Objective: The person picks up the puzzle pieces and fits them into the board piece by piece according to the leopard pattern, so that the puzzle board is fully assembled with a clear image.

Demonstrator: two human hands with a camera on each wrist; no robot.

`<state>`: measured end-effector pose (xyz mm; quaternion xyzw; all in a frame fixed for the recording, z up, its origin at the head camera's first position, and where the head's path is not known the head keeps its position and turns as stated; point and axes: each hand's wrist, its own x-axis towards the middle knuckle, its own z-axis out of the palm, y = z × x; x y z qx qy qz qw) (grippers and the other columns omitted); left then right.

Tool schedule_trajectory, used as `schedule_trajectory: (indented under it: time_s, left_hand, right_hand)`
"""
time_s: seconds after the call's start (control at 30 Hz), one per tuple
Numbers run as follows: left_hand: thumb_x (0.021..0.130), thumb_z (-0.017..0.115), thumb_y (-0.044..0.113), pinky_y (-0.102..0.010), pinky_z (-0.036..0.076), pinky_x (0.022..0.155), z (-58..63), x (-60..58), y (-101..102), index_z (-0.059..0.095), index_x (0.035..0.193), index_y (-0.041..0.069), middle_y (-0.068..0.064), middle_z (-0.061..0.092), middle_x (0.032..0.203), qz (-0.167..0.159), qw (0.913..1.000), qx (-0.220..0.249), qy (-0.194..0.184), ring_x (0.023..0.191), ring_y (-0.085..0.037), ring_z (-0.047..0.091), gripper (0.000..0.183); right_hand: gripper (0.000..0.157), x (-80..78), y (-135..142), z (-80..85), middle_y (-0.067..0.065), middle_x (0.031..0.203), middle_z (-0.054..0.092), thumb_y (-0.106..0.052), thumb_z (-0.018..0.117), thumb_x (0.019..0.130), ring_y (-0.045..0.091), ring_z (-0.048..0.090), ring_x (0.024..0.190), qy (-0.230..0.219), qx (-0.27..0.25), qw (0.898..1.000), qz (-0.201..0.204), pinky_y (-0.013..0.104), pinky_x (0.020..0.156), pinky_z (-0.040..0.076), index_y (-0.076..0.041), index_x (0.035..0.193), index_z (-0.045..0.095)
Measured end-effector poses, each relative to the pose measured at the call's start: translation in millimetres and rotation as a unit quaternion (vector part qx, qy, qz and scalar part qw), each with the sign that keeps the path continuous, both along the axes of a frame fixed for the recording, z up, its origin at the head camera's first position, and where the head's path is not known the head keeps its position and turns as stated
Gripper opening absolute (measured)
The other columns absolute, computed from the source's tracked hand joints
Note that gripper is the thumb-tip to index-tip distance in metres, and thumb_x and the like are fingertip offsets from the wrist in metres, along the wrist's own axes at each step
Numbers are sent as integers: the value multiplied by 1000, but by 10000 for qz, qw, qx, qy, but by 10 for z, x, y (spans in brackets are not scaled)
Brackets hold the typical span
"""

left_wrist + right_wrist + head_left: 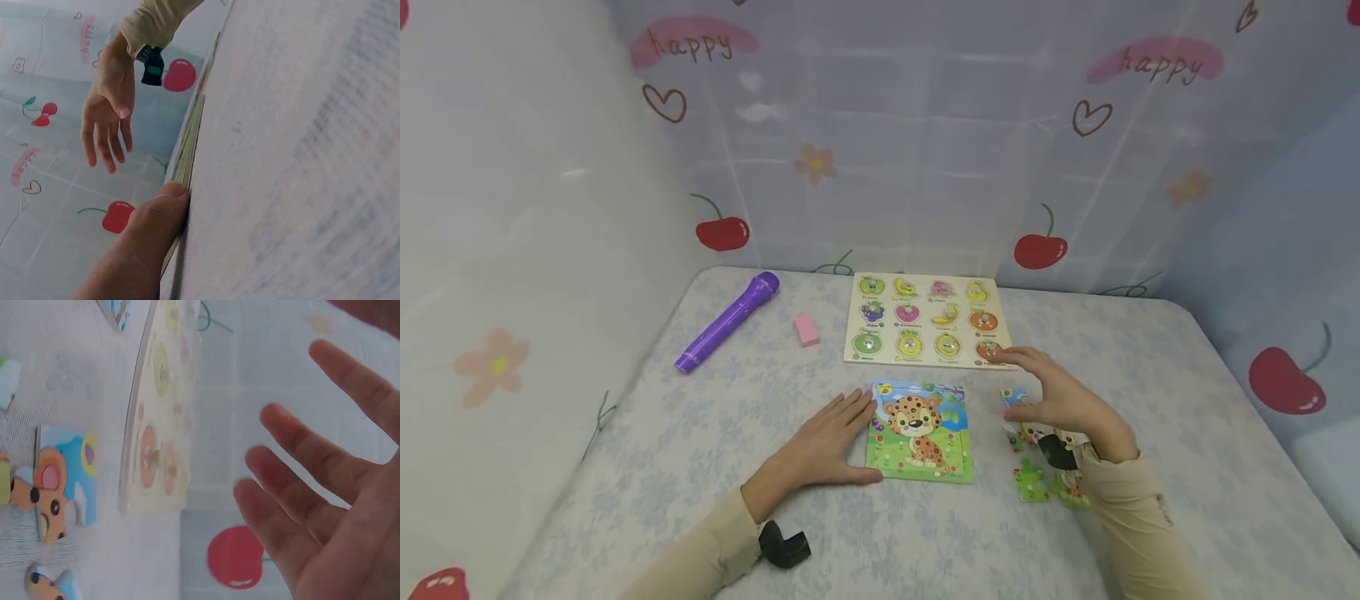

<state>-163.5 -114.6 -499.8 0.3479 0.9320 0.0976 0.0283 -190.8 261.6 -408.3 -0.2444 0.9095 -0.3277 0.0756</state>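
A square leopard picture puzzle board point(928, 454) lies flat on the table. My left hand point(826, 446) rests beside its left side, fingers straight, with fingertips and thumb right at the board's edge. In the left wrist view the thumb point(147, 240) touches that edge. My right hand point(1067, 407) hovers over loose jigsaw pieces point(1030, 483) to the right of the board. Its fingers are spread and hold nothing. Several pieces, one with an orange ear and eye point(59, 481), show in the right wrist view; the hand and sleeve partly hide them in the head view.
Behind the leopard board lies a wooden fruit peg puzzle point(925, 327), its front right corner overlapped by the right fingers. A pink block point(806, 330) and a purple toy microphone point(727, 322) lie at the back left. A printed curtain point(910, 150) hangs behind the table.
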Motion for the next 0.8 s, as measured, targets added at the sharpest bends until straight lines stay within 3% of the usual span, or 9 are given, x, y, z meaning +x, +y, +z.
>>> schedule_trajectory:
  time_s: [0.13, 0.27, 0.43, 0.8]
  left_hand:
    - [80, 46, 82, -40, 15, 125, -2, 6, 9, 21, 156, 8, -6, 16, 164, -34, 10000, 10, -56, 153, -23, 14, 110]
    - [80, 47, 82, -41, 15, 125, 4, 29, 6, 21, 156, 7, -7, 15, 164, -54, 9999, 24, -161, 153, -24, 14, 110]
    - [79, 46, 83, -40, 16, 125, 8, 32, -5, 21, 156, 8, -6, 15, 164, -22, 9999, -72, -79, 153, -23, 14, 110]
    - [79, 47, 82, -41, 15, 125, 14, 1, 0, 20, 156, 8, -6, 14, 165, -24, 10000, -94, -23, 153, -23, 13, 110]
  right_hand:
    - [69, -46, 120, -132, 17, 135, 50, -13, 81, 79, 36, 46, 121, -359, -94, 9988, -318, 57, 102, 42, -10, 140, 49]
    - [61, -62, 182, -252, 18, 127, 55, -14, 79, 81, 31, 51, 109, -523, 136, 9964, -646, 50, 94, 47, -6, 135, 54]
    - [58, -89, 207, -312, 17, 125, 58, -18, 80, 80, 31, 51, 110, -554, 282, 9949, -789, 50, 93, 48, -5, 132, 56]
    - [63, -138, 219, -374, 17, 128, 58, -28, 82, 78, 36, 56, 113, -1077, 565, 9876, -994, 49, 90, 53, -3, 131, 58]
